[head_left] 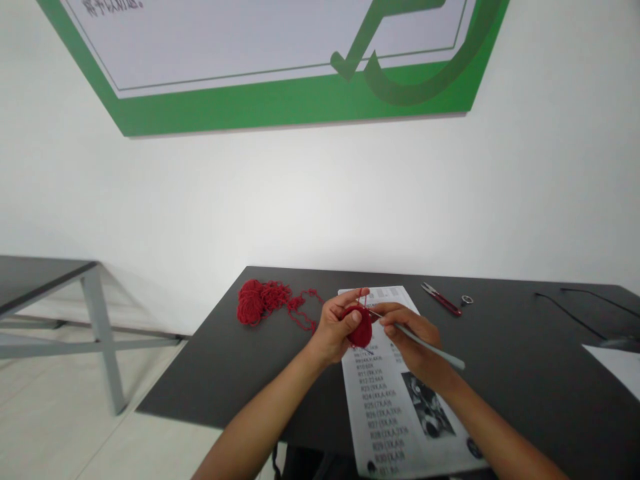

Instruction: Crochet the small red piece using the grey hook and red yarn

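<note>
While a loose heap of red yarn lies on the dark table, the left hand pinches a small red crochet piece over a printed pattern sheet — the right hand grips a grey crochet hook, tip at the piece — red snips lie beyond

A plain office or training room is showing here: a dark table is standing against a bare white wall, under a green-bordered notice board.
</note>
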The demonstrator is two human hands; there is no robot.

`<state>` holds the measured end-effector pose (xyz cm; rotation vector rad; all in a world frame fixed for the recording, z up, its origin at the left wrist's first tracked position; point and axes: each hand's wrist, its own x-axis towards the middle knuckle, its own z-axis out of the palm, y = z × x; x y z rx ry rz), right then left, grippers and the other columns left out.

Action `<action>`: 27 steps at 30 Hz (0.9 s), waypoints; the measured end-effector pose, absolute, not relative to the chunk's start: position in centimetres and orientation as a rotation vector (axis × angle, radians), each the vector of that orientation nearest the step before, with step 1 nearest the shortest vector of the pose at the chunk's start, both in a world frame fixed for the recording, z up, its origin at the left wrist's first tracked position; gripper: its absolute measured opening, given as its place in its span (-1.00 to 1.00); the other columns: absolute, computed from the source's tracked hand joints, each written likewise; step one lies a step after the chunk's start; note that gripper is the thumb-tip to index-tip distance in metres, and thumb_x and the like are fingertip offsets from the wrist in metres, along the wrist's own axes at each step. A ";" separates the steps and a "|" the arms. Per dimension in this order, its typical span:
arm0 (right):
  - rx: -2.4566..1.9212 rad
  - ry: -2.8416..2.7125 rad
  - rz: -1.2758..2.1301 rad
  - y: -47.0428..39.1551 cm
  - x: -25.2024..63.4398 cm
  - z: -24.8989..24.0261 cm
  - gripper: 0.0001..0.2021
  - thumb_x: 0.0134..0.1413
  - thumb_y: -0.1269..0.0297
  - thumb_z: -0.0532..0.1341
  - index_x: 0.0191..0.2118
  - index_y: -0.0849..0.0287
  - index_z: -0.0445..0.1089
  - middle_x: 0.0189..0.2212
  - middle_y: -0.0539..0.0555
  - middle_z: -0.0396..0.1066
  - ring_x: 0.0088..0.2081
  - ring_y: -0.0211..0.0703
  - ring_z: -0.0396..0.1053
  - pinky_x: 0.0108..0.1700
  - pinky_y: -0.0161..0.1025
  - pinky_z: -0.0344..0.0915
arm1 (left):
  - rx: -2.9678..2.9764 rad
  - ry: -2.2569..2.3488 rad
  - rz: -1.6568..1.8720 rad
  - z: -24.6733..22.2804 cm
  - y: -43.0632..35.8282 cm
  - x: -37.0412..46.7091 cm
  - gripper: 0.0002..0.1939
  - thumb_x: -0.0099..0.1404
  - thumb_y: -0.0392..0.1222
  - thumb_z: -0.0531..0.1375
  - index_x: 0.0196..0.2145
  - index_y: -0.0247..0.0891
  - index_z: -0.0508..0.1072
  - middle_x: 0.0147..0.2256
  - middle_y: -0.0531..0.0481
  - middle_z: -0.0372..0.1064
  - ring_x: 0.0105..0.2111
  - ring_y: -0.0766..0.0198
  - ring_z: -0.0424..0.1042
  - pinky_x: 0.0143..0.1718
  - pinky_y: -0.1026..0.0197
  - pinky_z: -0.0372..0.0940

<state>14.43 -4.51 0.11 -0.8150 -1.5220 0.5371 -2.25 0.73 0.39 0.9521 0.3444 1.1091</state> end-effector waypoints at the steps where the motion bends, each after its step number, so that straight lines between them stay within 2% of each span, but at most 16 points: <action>1: -0.820 -1.528 0.556 -4.6 14.5 0.2 -0.87 0.28 0.13 0.27 -0.23 -0.02 0.56 -0.09 0.07 0.63 -0.07 -0.01 0.59 -0.03 -0.10 0.52 | 0.940 0.332 1.103 0.5 0.8 -2.3 -0.41 -0.04 -0.03 0.55 -0.05 -0.27 0.60 -0.32 -0.07 0.59 -0.38 0.28 0.56 -0.32 0.28 0.42; 5: -0.835 -1.531 0.620 -4.7 14.7 0.5 -0.84 0.27 0.09 0.27 -0.23 -0.01 0.55 -0.06 0.08 0.64 -0.04 0.02 0.60 -0.01 -0.07 0.53 | 0.925 0.303 1.071 0.6 0.8 -2.5 -0.41 -0.03 -0.05 0.55 -0.04 -0.26 0.59 -0.25 -0.09 0.62 -0.33 0.27 0.59 -0.26 0.27 0.45; 12: -0.808 -1.418 0.803 -4.8 14.7 -0.5 -0.78 0.26 0.00 0.26 -0.24 0.04 0.49 -0.01 0.14 0.61 0.01 0.08 0.58 0.06 0.03 0.48 | 0.909 0.269 1.046 1.0 0.7 -2.5 -0.44 -0.01 -0.03 0.54 -0.06 -0.26 0.59 -0.26 -0.08 0.63 -0.34 0.26 0.61 -0.26 0.26 0.48; 15: -0.753 -1.354 0.943 -4.8 14.6 -1.0 -0.78 0.28 0.01 0.25 -0.23 0.05 0.45 0.05 0.17 0.58 0.04 0.10 0.56 0.07 0.07 0.47 | 0.878 0.224 1.026 1.1 0.8 -2.6 -0.48 0.00 -0.04 0.54 -0.10 -0.25 0.60 -0.31 -0.03 0.63 -0.37 0.31 0.60 -0.24 0.29 0.49; 19: -0.779 -1.376 0.942 -4.9 14.6 -1.1 -0.81 0.26 0.05 0.28 -0.24 0.05 0.44 0.04 0.17 0.59 0.04 0.10 0.56 0.08 0.06 0.46 | 0.839 0.213 0.995 0.8 1.1 -2.8 -0.45 -0.01 -0.01 0.54 -0.09 -0.26 0.58 -0.29 -0.03 0.63 -0.37 0.30 0.61 -0.26 0.31 0.50; 23: -0.712 -1.319 1.026 -4.8 14.2 -0.8 -0.78 0.24 0.01 0.28 -0.25 0.05 0.42 0.02 0.18 0.60 -0.04 0.11 0.60 0.04 0.09 0.48 | 0.812 0.175 0.949 0.3 1.2 -2.9 -0.47 0.05 0.02 0.52 -0.08 -0.25 0.55 -0.31 0.01 0.63 -0.43 0.36 0.59 -0.38 0.41 0.47; 27: -0.600 -1.161 1.189 -4.5 13.2 -0.3 -0.73 0.22 -0.06 0.27 -0.31 0.02 0.37 -0.10 0.12 0.65 -0.21 0.06 0.62 -0.09 0.07 0.53 | 0.795 0.137 0.912 -0.1 1.1 -2.9 -0.47 0.06 0.01 0.51 -0.07 -0.24 0.54 -0.31 -0.02 0.64 -0.41 0.29 0.61 -0.43 0.39 0.47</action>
